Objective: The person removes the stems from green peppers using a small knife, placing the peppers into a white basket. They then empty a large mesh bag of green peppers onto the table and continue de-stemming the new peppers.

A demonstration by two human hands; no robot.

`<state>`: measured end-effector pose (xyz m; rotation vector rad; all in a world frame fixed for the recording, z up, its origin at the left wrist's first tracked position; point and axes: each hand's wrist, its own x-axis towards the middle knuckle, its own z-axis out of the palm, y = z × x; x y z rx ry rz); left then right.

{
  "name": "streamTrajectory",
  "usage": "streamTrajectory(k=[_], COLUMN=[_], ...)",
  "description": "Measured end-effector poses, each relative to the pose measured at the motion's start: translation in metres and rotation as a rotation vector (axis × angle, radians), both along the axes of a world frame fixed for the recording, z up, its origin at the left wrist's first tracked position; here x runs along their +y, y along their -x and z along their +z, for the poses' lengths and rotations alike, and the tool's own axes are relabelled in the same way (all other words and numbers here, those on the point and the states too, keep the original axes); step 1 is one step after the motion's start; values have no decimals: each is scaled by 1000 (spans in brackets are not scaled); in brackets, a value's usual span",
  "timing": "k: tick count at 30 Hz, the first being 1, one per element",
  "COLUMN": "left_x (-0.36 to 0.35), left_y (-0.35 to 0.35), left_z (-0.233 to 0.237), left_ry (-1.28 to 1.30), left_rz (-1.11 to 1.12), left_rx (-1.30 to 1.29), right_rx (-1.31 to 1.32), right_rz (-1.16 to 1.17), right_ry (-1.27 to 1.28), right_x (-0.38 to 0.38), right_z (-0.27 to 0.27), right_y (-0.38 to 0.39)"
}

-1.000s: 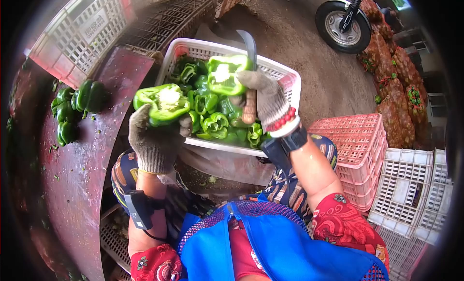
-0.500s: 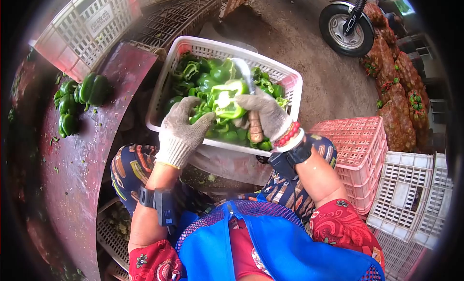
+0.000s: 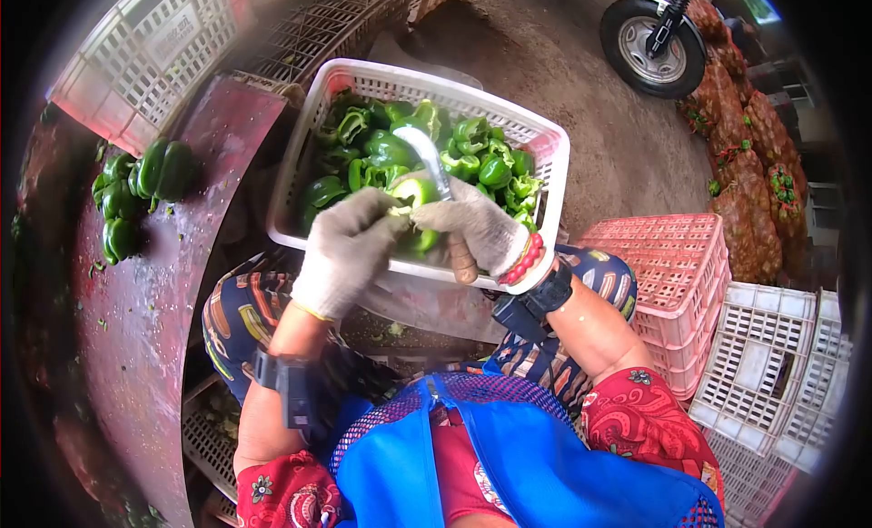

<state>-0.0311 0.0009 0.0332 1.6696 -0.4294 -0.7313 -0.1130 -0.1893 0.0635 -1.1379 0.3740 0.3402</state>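
Both my hands wear grey knit gloves and meet over the near side of a white plastic basket (image 3: 554,151) full of cut green peppers. A halved green pepper (image 3: 414,192) sits between them. My right hand (image 3: 468,230) grips a wooden-handled knife (image 3: 427,160) with a curved blade and also pinches the pepper half. My left hand (image 3: 348,246) presses its fingers onto the pepper's cut face. The pepper's lower part is hidden by the gloves.
Whole green peppers (image 3: 136,196) lie on a dark red curved surface (image 3: 154,319) at my left. White crates (image 3: 136,64) stand at the far left, pink crates (image 3: 672,273) and white crates (image 3: 772,364) at my right. A motorbike wheel (image 3: 649,33) and net sacks (image 3: 745,174) stand beyond.
One second ago each hand held a pepper half. The left hand's half is gone; both hands have come together, lower and nearer, on the right hand's half.
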Motion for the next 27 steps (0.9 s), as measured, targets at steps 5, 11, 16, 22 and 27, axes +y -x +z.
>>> streamTrajectory(k=[5,11,16,22,27], left_x=[22,44,46,43,41], left_y=[-26,-36,-38,-38,-37], left_z=[21,-4,-6,-15,-13], left_ry=[317,532,426,315,269], left_rz=[499,604,599,555,575], left_rx=[338,518,490,474,433], right_rx=[-117,-94,9,8,98], right_rz=[-136,-53,451,501,394], right_ry=[116,1028,1304,1528,1359], right_x=[-1,-23,13,60,50], right_z=[-8,-57,-68,-111,-106], right_y=[-50,-156,-94,-33,-42])
